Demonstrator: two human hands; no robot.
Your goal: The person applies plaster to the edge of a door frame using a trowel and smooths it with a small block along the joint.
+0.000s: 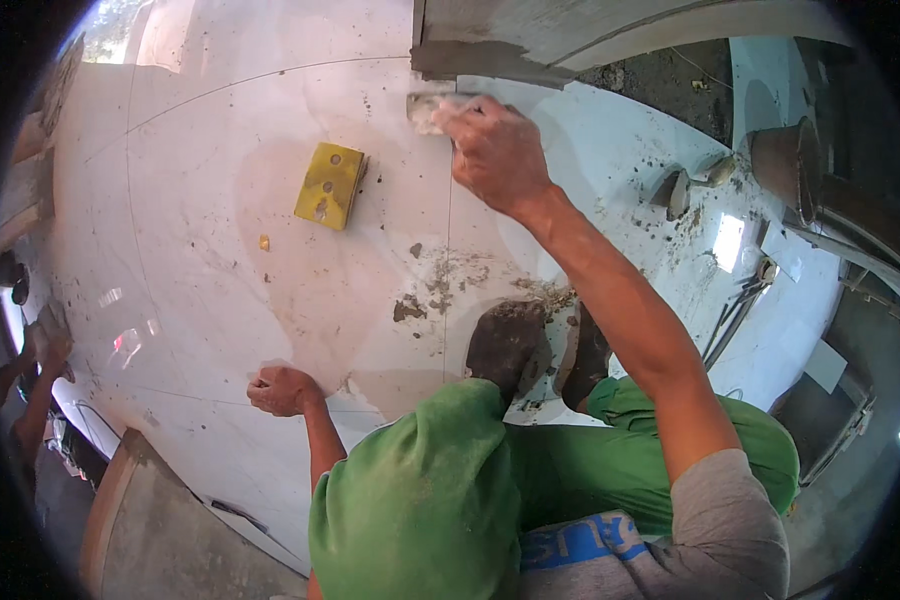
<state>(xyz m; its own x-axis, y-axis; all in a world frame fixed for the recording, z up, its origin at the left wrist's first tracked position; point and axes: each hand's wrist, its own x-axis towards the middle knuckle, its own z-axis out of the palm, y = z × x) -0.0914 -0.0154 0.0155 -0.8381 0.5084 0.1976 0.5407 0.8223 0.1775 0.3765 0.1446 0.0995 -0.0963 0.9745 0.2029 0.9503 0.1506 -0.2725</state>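
My right hand (497, 150) reaches forward over the glossy white floor (200, 250), its fingers closed on a small flat pale piece smeared with brown. The piece rests on or just above the floor beside a thin joint line, and its kind is too blurred to tell. Near my knee, my left hand (285, 390) is curled into a loose fist, with nothing showing in it. Between the two hands, toward the left, lies a yellow rectangular block (330, 186) with three round marks on its top.
A grey-edged panel (570, 40) stands at the far side. Dark mortar crumbs (410, 308) lie before my dark boots (505, 345). Rightward are a bucket (785, 165), a dirty tool (678, 195) and thin rods (738, 312). Another person's arm (35, 400) shows at the left edge.
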